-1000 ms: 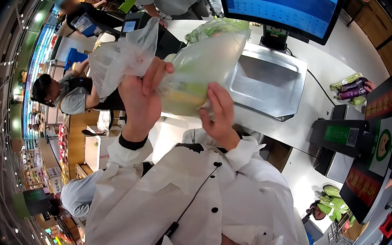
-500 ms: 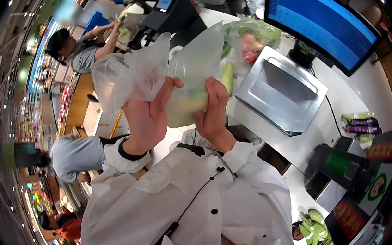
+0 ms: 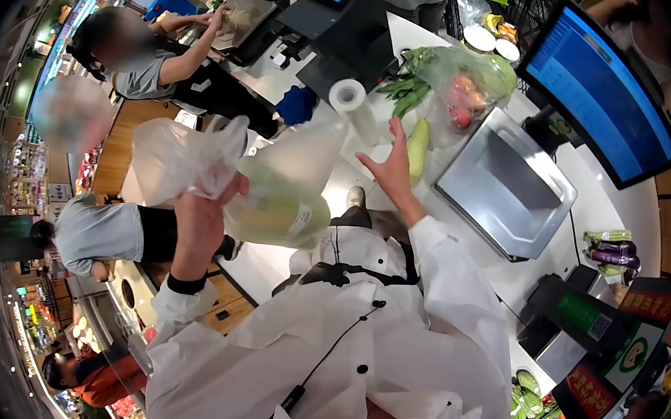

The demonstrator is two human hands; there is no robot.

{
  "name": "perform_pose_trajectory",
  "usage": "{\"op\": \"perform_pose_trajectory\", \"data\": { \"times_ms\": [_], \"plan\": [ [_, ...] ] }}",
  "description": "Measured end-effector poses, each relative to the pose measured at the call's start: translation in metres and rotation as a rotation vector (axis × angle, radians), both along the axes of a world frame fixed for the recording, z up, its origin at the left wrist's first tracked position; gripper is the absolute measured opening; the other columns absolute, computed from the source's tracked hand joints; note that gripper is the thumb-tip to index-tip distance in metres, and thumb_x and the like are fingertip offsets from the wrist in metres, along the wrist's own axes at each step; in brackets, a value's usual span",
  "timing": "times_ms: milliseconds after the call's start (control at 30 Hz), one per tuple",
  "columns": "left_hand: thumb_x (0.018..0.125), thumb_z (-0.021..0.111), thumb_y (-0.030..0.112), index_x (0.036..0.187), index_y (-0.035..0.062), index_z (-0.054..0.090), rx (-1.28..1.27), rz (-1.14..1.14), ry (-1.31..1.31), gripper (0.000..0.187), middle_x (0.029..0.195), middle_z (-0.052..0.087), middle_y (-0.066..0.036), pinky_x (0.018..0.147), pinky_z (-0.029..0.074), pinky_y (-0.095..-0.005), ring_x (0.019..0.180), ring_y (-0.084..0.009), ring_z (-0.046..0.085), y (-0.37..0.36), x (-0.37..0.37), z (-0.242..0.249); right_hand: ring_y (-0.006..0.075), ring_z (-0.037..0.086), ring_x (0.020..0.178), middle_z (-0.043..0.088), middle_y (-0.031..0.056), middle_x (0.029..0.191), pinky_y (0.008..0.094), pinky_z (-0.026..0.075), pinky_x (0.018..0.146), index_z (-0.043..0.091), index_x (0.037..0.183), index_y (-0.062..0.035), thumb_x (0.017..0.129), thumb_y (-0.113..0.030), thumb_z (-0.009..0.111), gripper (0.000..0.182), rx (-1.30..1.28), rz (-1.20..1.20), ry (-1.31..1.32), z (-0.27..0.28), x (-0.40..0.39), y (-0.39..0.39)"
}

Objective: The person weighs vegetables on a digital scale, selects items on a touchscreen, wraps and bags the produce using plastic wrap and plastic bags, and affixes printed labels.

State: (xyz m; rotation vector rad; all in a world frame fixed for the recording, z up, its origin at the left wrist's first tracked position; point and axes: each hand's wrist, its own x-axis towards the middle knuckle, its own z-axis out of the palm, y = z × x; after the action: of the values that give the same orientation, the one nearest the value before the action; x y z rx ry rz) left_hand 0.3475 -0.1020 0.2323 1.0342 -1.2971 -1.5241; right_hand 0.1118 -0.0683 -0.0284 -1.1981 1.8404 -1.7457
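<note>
My left hand [image 3: 200,223] is closed around the gathered neck of a clear plastic bag [image 3: 275,217], which hangs to its right with something pale green inside and a white label on its side. More crumpled clear plastic [image 3: 180,155] puffs out above the same hand. My right hand [image 3: 393,173] holds nothing; its thumb and fingers are spread above the counter's edge. Right beside its fingers lies a long pale green squash [image 3: 418,146]. A white roll of plastic bags [image 3: 355,111] stands just to the left of that hand.
A steel weighing scale [image 3: 508,184] sits on the white counter, with a monitor [image 3: 606,87] behind it. Bagged red produce [image 3: 462,112] and leafy greens [image 3: 406,95] lie farther back. A black label printer [image 3: 336,23] stands at back left. Another person [image 3: 148,76] works at left.
My right hand has let go of the bag and moved right, fingers spreading. My left hand has carried the bag to the left and lower. The view has shifted, showing the bag roll fully.
</note>
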Motion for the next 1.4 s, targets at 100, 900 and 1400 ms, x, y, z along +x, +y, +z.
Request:
{"op": "perform_pose_trajectory", "data": {
  "times_ms": [100,900,1400],
  "plan": [
    [0.092,0.045,0.012,0.096,0.0021,0.054,0.031,-0.084,0.070,0.014,0.090,0.056,-0.008,0.069,0.046,-0.0327,0.074,-0.0218,0.057,-0.041,0.023,-0.030,0.0352,0.038,0.127,0.038,0.0215,0.136,0.0407,0.034,0.103,0.019,0.143,-0.0019,0.063,-0.024,0.084,0.105,-0.008,-0.060,0.107,-0.012,0.005,-0.064],
    [0.094,0.046,0.020,0.108,0.0036,0.057,0.410,-0.561,0.011,0.024,0.107,0.053,-0.003,0.086,0.039,-0.0287,0.100,-0.0125,0.049,-0.200,-0.020,-0.174,0.0281,0.058,0.105,0.058,0.0172,0.114,0.0378,0.044,0.091,0.045,0.124,0.0023,0.067,-0.024,0.083,0.073,0.220,-0.370,0.079,-0.040,-0.039,-0.076],
    [0.084,0.055,0.002,0.123,0.0012,0.047,-0.321,-1.294,-0.343,0.040,0.117,0.055,-0.013,0.095,0.040,-0.0358,0.109,-0.0261,0.051,-0.196,-0.048,-0.117,0.0385,0.043,0.124,0.042,0.0209,0.134,0.0491,0.034,0.101,0.042,0.133,-0.0077,0.061,-0.028,0.083,0.085,-0.189,-0.228,0.140,0.033,0.104,-0.108]
  ]
}}
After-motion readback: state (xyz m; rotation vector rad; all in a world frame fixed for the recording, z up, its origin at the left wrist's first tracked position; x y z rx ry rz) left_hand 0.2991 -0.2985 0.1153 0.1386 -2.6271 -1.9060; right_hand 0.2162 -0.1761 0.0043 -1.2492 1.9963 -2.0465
